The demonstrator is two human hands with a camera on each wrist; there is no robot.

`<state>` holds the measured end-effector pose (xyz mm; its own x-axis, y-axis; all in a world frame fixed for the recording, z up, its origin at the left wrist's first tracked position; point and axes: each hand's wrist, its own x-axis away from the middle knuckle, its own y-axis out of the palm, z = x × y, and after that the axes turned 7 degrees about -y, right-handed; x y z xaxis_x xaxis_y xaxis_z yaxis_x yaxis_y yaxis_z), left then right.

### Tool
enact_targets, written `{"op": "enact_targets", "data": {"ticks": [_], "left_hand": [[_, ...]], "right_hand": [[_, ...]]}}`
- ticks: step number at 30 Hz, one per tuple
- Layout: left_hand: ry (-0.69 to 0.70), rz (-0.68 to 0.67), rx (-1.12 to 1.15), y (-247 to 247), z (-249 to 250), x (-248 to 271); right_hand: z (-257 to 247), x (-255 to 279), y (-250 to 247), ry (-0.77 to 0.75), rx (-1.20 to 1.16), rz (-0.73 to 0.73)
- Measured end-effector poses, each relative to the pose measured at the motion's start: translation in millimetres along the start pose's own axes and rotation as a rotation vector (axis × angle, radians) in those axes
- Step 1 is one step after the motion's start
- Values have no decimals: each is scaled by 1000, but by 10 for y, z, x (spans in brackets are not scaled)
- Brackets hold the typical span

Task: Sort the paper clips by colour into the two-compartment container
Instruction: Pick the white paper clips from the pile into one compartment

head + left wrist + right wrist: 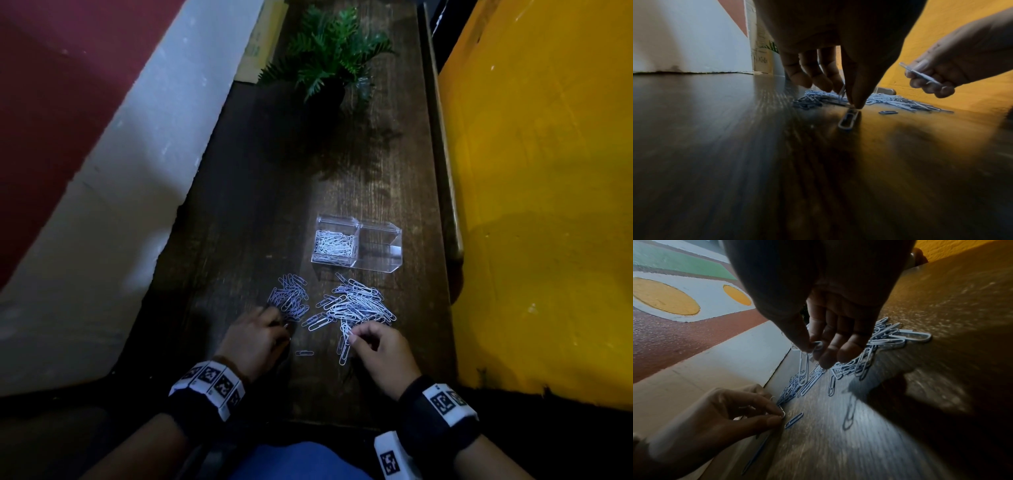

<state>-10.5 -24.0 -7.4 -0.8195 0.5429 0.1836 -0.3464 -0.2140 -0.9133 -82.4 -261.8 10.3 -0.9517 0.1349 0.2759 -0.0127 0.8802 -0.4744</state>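
A clear two-compartment container [356,263] stands on the dark wooden table. Its left compartment holds white clips [334,244]; the right one [381,246] looks empty. Before it lie a blue clip pile [289,298] and a mostly white pile [359,305]. My left hand [284,325] is at the blue pile's near edge, thumb and forefinger pinching a paper clip [782,414] low over the table; its colour is unclear. My right hand [352,337] pinches a white clip [816,344] between thumb and forefinger, with more white clips [803,368] dangling below.
A single blue clip [304,353] lies between my hands. A potted fern [329,54] stands at the table's far end. A white and red wall [120,171] runs along the left, a yellow wall [548,205] along the right.
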Motion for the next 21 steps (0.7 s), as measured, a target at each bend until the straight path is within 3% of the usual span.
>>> {"op": "enact_targets", "data": {"ticks": [6, 15, 17, 21], "left_hand": [[35, -27, -16, -17, -23, -23], [101, -149, -158, -128, 24, -212], [71, -228, -229, -132, 87, -242], [85, -242, -305, -139, 141, -260]], "right_hand": [[-58, 19, 13, -15, -18, -7], [-107, -74, -29, 1, -112, -21], [-174, -146, -70, 1, -127, -21], [-422, -477, -240, -108, 11, 14]]}}
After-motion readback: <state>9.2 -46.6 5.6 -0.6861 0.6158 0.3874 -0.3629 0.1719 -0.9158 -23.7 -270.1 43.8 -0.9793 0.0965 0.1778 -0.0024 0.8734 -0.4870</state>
